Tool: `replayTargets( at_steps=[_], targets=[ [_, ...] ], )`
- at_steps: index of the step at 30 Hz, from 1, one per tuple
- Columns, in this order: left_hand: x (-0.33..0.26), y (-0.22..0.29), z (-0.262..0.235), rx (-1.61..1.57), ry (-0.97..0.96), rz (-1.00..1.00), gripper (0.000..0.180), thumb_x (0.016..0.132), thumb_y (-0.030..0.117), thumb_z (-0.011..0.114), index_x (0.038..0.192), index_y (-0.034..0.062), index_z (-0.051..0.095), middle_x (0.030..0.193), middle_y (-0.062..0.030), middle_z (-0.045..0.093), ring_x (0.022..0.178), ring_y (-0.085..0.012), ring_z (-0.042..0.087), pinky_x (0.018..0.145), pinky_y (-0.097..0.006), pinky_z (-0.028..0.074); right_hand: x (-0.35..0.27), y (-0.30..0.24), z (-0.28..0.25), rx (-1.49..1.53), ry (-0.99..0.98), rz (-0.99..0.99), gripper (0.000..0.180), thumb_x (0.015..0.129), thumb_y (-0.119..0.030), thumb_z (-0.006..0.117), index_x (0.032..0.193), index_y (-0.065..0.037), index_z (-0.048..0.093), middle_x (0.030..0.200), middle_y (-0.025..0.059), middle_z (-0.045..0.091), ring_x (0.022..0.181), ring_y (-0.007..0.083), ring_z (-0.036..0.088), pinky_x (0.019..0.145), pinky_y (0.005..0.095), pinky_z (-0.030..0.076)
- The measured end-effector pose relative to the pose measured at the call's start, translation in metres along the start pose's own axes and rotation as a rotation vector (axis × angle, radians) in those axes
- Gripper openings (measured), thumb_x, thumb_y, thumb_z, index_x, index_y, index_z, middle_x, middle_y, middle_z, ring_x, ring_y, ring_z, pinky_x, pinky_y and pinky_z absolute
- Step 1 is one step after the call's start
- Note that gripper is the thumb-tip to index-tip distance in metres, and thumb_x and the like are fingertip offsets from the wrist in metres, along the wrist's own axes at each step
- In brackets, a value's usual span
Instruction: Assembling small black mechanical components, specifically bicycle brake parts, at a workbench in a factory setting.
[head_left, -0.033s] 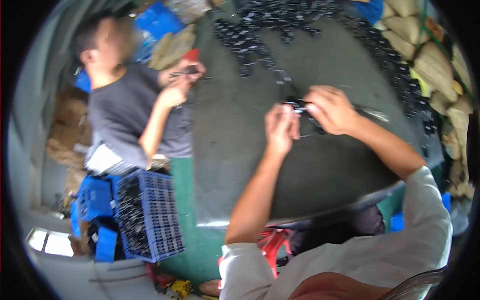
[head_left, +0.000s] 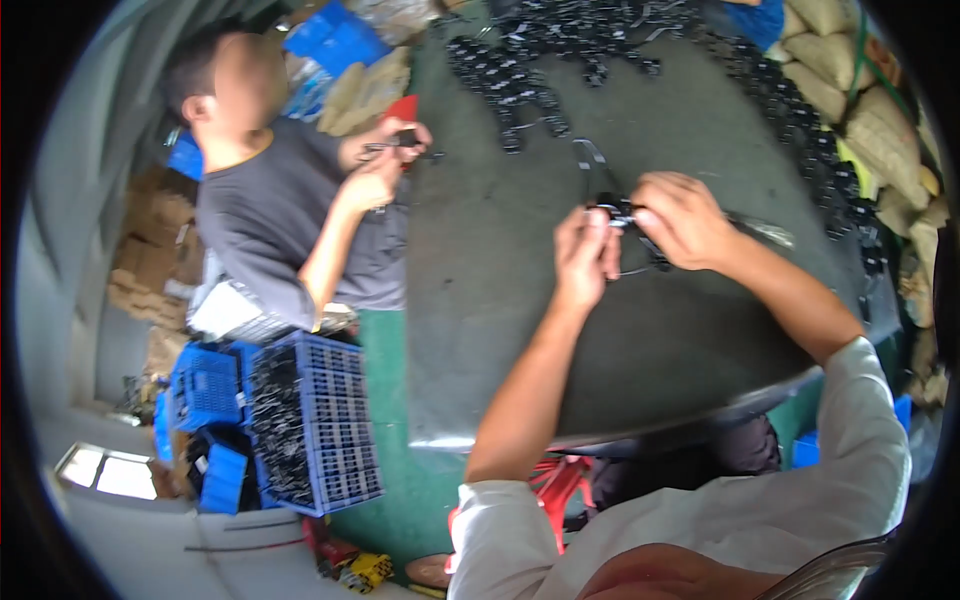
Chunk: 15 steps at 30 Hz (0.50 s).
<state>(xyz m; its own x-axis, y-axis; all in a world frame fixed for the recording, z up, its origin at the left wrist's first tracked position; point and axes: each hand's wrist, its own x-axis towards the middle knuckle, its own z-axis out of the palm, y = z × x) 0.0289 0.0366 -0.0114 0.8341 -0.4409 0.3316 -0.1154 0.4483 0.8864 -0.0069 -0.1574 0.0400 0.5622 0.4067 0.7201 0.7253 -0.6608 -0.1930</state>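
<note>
Above the dark table, my left hand and my right hand meet at a small black part with a shiny edge. My left fingers pinch its left side. From the right, my right fingers and thumb close on it. A thin cord loops away from the part toward the far side, and another length curves below it between my hands. Its exact kind is too small to make out. Heaped at the table's far side are many similar black pieces with cords.
At the left edge a co-worker holds a small dark part. A blue crate of black pieces stands on the green floor lower left. More black pieces line the right edge, beside stacked sacks. A clear plastic bag lies nearby.
The whole view has shifted a little, so everything sits slightly farther right. Both my hands keep their grip on the black part.
</note>
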Motion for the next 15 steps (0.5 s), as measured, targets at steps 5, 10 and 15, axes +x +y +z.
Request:
replayTargets(
  at_steps=[5,10,15],
  targets=[
    [-0.005,0.011,0.011,0.022,0.04,0.018,0.052,0.106,0.052,0.053,0.094,0.002,0.056,0.056,0.0,0.047,0.041,-0.0081,0.041,0.04,-0.023,0.037,0.003,-0.006,0.0,0.095,0.01,0.074,0.02,0.101,-0.019,0.057,0.09,-0.002,0.053,0.08,0.0161,0.054,0.073,0.0405,0.057,0.066,0.0501,0.045],
    [-0.007,0.007,0.014,0.035,0.083,0.056,0.054,0.105,0.054,0.052,0.102,0.0001,0.057,0.057,-0.0002,0.046,0.044,-0.0081,0.042,0.04,-0.024,0.038,0.006,-0.011,0.002,0.193,0.013,0.152,0.025,0.104,-0.021,0.055,0.089,-0.002,0.051,0.079,0.0167,0.052,0.073,0.0411,0.055,0.064,0.05,0.043],
    [-0.007,0.006,0.014,0.074,0.109,0.129,0.055,0.106,0.053,0.052,0.107,-0.0018,0.058,0.057,-0.0003,0.047,0.044,-0.0081,0.042,0.041,-0.024,0.038,0.008,-0.009,0.0,0.258,-0.015,0.165,0.027,0.105,-0.022,0.053,0.087,-0.002,0.05,0.079,0.0161,0.053,0.073,0.0405,0.056,0.064,0.05,0.043]
  ],
)
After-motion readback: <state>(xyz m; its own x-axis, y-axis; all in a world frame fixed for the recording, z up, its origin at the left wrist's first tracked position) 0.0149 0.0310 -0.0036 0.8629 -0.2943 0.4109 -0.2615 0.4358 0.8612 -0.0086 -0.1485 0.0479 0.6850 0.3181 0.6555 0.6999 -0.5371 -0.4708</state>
